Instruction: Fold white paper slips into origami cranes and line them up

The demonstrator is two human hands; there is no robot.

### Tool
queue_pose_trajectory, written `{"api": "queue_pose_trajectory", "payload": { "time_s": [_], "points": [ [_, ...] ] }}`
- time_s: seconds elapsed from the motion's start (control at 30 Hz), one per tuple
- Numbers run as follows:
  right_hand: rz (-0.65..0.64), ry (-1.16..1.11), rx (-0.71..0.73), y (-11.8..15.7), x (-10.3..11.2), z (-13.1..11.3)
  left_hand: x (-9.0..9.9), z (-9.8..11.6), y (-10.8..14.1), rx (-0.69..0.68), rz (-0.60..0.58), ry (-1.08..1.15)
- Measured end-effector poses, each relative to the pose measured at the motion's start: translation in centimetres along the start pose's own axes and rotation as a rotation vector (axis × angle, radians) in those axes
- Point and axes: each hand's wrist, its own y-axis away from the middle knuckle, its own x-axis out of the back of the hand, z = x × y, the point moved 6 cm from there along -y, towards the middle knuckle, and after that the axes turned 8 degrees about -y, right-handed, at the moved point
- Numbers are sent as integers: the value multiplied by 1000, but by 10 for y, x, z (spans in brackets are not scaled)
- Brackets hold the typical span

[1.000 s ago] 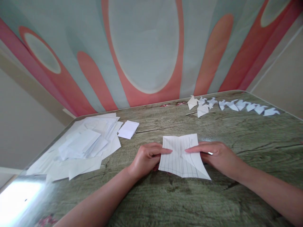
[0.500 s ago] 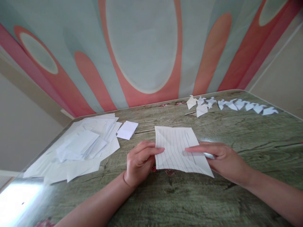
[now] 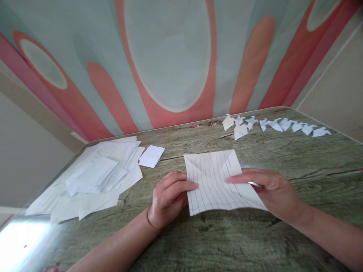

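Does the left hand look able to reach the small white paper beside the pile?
Probably, once freed: the left hand holds the lined sheet, but only tabletop separates that hand from the small paper.

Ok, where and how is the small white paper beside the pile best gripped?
Probably pinch the small paper by its right edge, coming from the right with the left hand: it lies flat on the table, that edge faces away from the pile, while the left corner sits close to it.

Table (image 3: 198, 245) glare lower left; sheet (image 3: 210, 183) lettering (image 3: 229, 162) seemingly blurred.
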Motion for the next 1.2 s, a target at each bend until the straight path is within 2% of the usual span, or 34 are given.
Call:
{"api": "queue_pose_trajectory", "payload": {
  "time_s": [0.17,0.37,0.67,0.77,0.97,1.07,1.2],
  "points": [
    [-4,18,0,1,-1,1,-10,0,-3,125,-103,152],
    [-116,-1,7,3,-14,3,-7,-1,-1,209,-59,152],
    [-150,-120,-123,5,-21,3,-13,5,-3,223,-48,123],
    [-154,-143,-120,5,-23,0,-12,6,-1,219,-32,118],
    [-54,-16,-79,5,-16,-2,-9,9,1,187,-34,79],
    [-40,26,-134,3,-15,2,-10,6,2,232,-37,61],
    [-59,3,-291,4,-18,13,-17,-5,4,401,-30,54]
  ]
}}
